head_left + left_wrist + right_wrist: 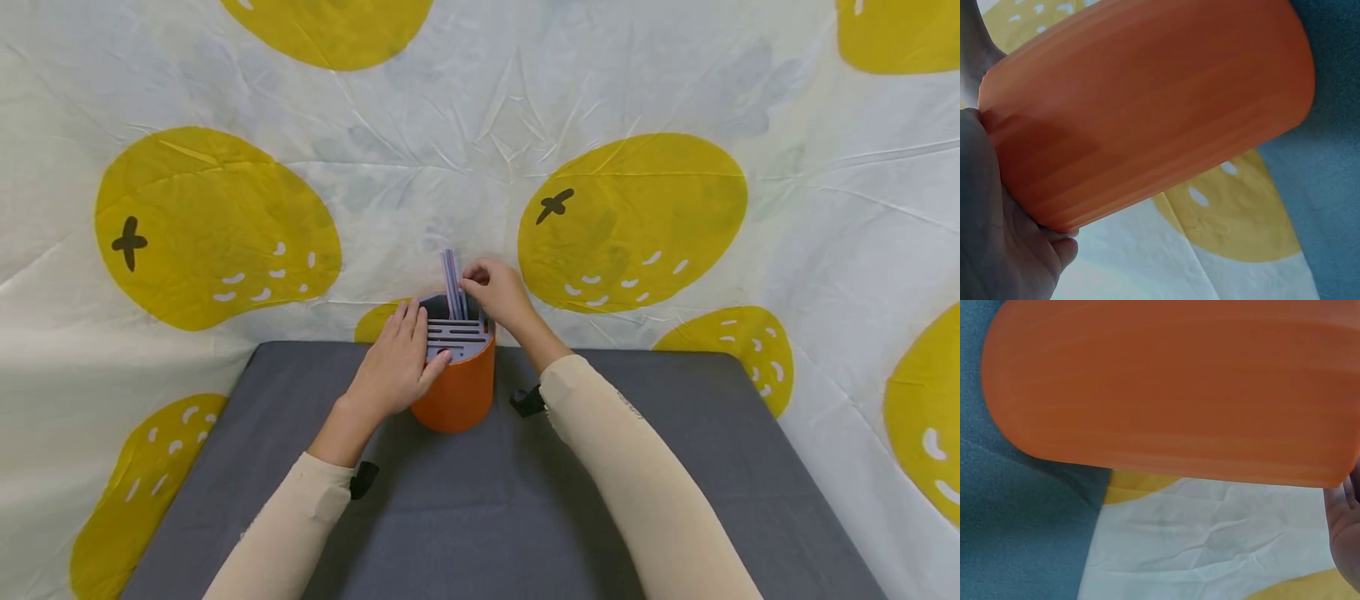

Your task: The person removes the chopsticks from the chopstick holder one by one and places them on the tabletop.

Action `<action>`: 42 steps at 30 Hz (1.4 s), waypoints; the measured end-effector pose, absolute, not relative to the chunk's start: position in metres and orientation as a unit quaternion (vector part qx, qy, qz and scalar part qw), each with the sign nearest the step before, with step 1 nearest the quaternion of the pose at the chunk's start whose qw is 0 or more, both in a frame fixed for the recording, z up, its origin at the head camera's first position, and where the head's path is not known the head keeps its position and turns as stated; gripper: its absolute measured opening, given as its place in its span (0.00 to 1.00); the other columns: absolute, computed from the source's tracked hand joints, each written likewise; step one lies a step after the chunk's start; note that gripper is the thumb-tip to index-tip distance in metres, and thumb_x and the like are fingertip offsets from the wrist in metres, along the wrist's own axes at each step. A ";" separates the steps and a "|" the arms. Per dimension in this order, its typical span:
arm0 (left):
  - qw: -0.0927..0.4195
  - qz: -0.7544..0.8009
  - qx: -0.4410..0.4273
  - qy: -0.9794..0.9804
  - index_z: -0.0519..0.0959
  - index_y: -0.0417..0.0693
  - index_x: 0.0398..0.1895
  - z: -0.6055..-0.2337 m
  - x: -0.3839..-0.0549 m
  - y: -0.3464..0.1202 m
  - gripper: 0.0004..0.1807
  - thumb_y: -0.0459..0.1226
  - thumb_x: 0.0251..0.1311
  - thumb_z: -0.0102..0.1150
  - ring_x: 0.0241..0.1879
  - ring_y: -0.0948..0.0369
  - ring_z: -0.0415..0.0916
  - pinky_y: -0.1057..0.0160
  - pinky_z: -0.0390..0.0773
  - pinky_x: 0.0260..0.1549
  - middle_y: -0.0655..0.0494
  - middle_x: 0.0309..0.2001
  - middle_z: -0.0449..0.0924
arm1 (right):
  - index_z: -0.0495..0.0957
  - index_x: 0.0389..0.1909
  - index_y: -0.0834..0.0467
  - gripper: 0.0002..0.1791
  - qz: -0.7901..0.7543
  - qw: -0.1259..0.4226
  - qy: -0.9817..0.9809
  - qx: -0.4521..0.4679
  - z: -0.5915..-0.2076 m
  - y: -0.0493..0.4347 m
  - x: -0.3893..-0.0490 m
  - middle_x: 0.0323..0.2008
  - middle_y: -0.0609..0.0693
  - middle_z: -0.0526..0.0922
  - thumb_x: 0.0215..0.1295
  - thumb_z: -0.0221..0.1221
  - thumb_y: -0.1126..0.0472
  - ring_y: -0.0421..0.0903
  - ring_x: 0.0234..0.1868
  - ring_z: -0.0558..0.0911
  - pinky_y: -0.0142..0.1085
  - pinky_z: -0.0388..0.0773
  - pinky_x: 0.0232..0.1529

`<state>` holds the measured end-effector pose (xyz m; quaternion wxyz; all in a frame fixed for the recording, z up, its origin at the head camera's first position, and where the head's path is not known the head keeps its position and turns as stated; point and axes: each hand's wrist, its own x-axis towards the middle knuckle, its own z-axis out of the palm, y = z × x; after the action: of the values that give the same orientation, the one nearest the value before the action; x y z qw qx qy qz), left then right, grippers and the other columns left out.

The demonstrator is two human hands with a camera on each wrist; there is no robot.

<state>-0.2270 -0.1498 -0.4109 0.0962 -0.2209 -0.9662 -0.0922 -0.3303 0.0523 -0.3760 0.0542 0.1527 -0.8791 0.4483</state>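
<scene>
An orange utensil holder [454, 400] with a grey slotted top [468, 340] stands upright at the table's back edge. Several thin, pale purple sticks [450, 279] rise from its rear opening; whether they are chopsticks or straws I cannot tell. My left hand [397, 354] rests on the holder's left rim, fingers straight and thumb across the top's front. At the sticks' right side, my right hand [498, 292] pinches one with thumb and forefinger. Both wrist views are filled by the holder's orange wall [1147, 112], and the right hand's fingertips are hidden there.
A dark grey cloth covers the table [465, 517]. Right behind the holder hangs a white curtain [420, 200] printed with big yellow fruit shapes. Black straps [528, 402] sit at the cuffs of the beige sleeves [630, 475].
</scene>
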 end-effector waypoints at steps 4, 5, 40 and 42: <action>0.090 -0.095 -0.221 -0.966 0.50 0.28 0.80 -0.411 -0.227 -0.150 0.45 0.59 0.79 0.35 0.82 0.39 0.42 0.44 0.48 0.80 0.32 0.82 0.44 | 0.81 0.45 0.57 0.07 0.467 0.062 -0.869 0.153 -0.373 0.055 -0.328 0.43 0.54 0.86 0.74 0.63 0.58 0.50 0.44 0.83 0.44 0.84 0.50; 0.089 -0.097 -0.219 -0.967 0.50 0.28 0.80 -0.411 -0.227 -0.150 0.45 0.59 0.79 0.35 0.82 0.39 0.42 0.44 0.48 0.80 0.32 0.82 0.44 | 0.81 0.44 0.57 0.07 0.471 0.065 -0.866 0.153 -0.372 0.055 -0.328 0.42 0.54 0.86 0.73 0.64 0.58 0.50 0.43 0.83 0.44 0.84 0.50; 0.069 -0.105 -0.206 -0.970 0.46 0.29 0.81 -0.410 -0.231 -0.149 0.46 0.59 0.79 0.35 0.83 0.40 0.37 0.45 0.45 0.81 0.34 0.83 0.39 | 0.79 0.41 0.67 0.05 0.660 0.248 -0.672 0.227 -0.291 0.116 -0.294 0.35 0.51 0.86 0.69 0.65 0.69 0.44 0.36 0.87 0.32 0.87 0.43; 0.066 -0.105 -0.204 -0.971 0.46 0.29 0.81 -0.411 -0.231 -0.149 0.46 0.59 0.79 0.35 0.83 0.40 0.37 0.45 0.44 0.81 0.35 0.83 0.38 | 0.79 0.41 0.68 0.05 0.659 0.252 -0.673 0.224 -0.291 0.121 -0.293 0.35 0.52 0.86 0.69 0.64 0.70 0.44 0.36 0.87 0.33 0.87 0.43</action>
<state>-0.2308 -0.1487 -0.4111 0.0661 -0.2042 -0.9710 -0.1054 -0.2931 0.1213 -0.2910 0.2519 0.2237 -0.6729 0.6585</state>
